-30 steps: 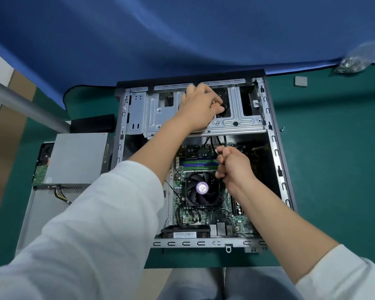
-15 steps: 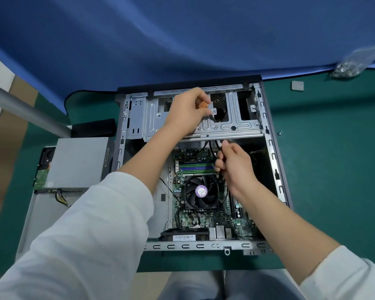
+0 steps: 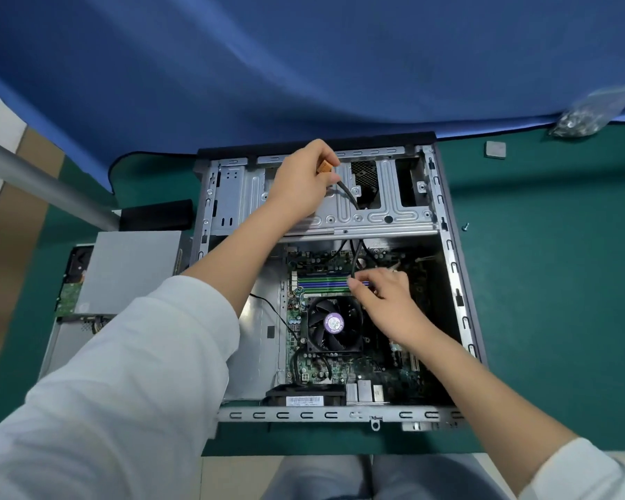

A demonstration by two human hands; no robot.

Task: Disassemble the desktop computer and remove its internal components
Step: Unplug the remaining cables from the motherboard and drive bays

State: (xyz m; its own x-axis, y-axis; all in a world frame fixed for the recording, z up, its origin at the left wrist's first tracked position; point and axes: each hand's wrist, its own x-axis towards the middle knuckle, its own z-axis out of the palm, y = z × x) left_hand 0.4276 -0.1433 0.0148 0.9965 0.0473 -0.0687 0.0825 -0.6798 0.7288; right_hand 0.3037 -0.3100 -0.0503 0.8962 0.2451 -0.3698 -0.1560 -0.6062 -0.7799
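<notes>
Desktop computer case [image 3: 448,268] lying open at frame centre on green mat [image 3: 556,283]. Left hand [image 3: 300,185] gripping orange connector [image 3: 324,168] over drive cage [image 3: 386,207]. Right hand [image 3: 383,301] pinching black cable [image 3: 356,258] above motherboard [image 3: 325,369], beside CPU fan [image 3: 334,324].

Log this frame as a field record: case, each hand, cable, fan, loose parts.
case: desktop case lies open on green mat, motherboard exposed
left hand: left hand over drive cage, fingers grip orange connector
right hand: right hand pinches black cable above RAM slots
cable: black cable runs from the connector down behind the cage
fan: CPU fan mounted
loose parts: screw, screw bag, removed drive left of case
</notes>
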